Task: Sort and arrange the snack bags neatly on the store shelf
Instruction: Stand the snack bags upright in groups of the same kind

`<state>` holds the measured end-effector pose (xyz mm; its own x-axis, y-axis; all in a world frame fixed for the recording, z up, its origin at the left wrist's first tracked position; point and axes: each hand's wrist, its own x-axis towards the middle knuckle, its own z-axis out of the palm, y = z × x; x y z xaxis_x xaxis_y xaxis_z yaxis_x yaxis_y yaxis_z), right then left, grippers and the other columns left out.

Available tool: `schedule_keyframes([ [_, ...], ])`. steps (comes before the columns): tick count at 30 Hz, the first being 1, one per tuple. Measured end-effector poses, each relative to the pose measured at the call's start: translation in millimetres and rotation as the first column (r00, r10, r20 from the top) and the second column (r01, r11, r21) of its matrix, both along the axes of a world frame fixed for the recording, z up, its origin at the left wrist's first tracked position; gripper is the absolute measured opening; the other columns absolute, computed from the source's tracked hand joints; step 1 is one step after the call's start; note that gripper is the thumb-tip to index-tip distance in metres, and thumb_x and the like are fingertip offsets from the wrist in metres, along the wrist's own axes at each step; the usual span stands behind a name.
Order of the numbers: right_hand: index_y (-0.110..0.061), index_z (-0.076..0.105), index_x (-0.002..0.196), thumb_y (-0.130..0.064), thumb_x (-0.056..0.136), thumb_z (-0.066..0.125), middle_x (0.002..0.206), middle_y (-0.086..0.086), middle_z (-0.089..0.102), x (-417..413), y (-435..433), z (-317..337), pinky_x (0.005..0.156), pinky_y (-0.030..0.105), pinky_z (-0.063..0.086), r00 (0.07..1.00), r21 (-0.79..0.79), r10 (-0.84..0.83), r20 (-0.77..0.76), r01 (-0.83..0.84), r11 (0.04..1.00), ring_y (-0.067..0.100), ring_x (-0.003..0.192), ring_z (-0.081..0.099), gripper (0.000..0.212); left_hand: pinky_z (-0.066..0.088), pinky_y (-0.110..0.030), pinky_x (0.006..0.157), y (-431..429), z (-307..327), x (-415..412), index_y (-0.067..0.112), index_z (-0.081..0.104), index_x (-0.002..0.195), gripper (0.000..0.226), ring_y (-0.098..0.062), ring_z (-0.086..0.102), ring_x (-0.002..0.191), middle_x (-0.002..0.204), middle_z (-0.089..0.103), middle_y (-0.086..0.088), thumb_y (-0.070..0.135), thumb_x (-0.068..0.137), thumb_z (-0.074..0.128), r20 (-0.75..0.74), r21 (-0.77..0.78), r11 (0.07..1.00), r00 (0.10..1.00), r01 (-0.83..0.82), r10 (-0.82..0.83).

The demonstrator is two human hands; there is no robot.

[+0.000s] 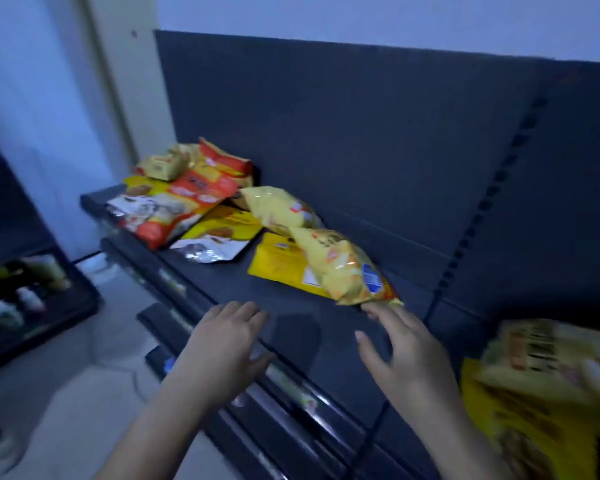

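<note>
Snack bags lie in a loose heap on the dark shelf (291, 317). A pale yellow chip bag (347, 265) lies nearest, partly over a flat yellow pouch (278, 265). Behind it is another pale yellow bag (278, 209); at the far left are red-and-white bags (174, 206) and yellow pouches (222, 230). My right hand (406, 348) has its fingers spread, and its fingertips touch the lower corner of the nearest chip bag. My left hand (222, 344) hovers flat over the shelf's front edge and holds nothing.
More yellow snack bags (541, 382), blurred, are stacked on the neighbouring shelf section at the right. A dark back panel (361, 133) rises behind the shelf. Lower shelf edges (274, 403) step out below. A low dark rack with small bottles (25, 306) stands on the floor at left.
</note>
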<state>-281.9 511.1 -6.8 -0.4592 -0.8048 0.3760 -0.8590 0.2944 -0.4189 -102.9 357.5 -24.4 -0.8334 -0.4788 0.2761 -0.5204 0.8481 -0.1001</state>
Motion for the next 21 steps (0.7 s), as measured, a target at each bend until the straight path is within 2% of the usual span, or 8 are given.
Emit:
schedule_keyframes([
  [5,-0.022,0.047,0.134,-0.03,0.091,0.055,0.13,-0.009,0.051,56.4,-96.6,-10.1,0.094,0.028,0.042,0.983,0.082,0.167,0.074,-0.173,0.982,0.011,0.122,0.046,0.044,0.053,-0.026,0.057,-70.0,-8.2,84.4,0.017,0.071,0.082,0.057,-0.021,0.065,0.064,0.075,0.066,0.003,0.039,0.033,0.09,0.048,0.038,0.982,0.982,-0.183,0.181],
  [9,-0.023,0.037,0.14,-0.033,0.094,0.051,0.139,-0.01,0.043,84.4,-160.9,-16.9,0.096,0.025,0.04,0.967,0.162,0.242,0.078,-0.252,0.954,0.009,0.128,0.04,0.049,0.053,-0.023,0.057,-113.0,-16.2,125.1,0.018,0.072,0.085,0.062,-0.018,0.066,0.065,0.078,0.068,0.005,0.038,0.029,0.091,0.061,0.071,0.958,0.96,-0.277,0.273],
  [15,-0.023,0.032,0.143,-0.036,0.095,0.048,0.141,-0.009,0.04,95.4,-249.6,-26.3,0.098,0.022,0.038,0.947,0.259,0.322,0.017,-0.315,0.913,0.009,0.129,0.04,0.051,0.051,-0.023,0.055,-180.9,-30.3,136.3,0.02,0.069,0.078,0.055,-0.016,0.063,0.06,0.074,0.065,0.006,0.035,0.031,0.092,0.037,0.099,0.94,0.945,-0.327,0.325],
  [18,-0.025,0.027,0.144,-0.038,0.096,0.045,0.146,-0.01,0.032,89.7,-294.2,-27.6,0.098,0.022,0.037,0.941,0.291,0.338,0.01,-0.326,0.899,0.01,0.133,0.035,0.053,0.051,-0.023,0.054,-222.1,-31.5,129.9,0.02,0.071,0.083,0.058,-0.015,0.063,0.06,0.074,0.065,0.007,0.034,0.031,0.092,0.027,0.097,0.942,0.947,-0.322,0.321],
  [21,-0.026,0.024,0.144,-0.038,0.095,0.048,0.142,-0.01,0.037,85.6,-338.8,-27.6,0.095,0.024,0.04,0.936,0.293,0.348,0.046,-0.345,0.892,0.012,0.129,0.037,0.056,0.052,-0.02,0.057,-264.9,-23.1,121.2,0.02,0.073,0.087,0.062,-0.014,0.065,0.062,0.076,0.067,0.008,0.032,0.03,0.092,0.004,0.077,0.942,0.945,-0.326,0.326],
])
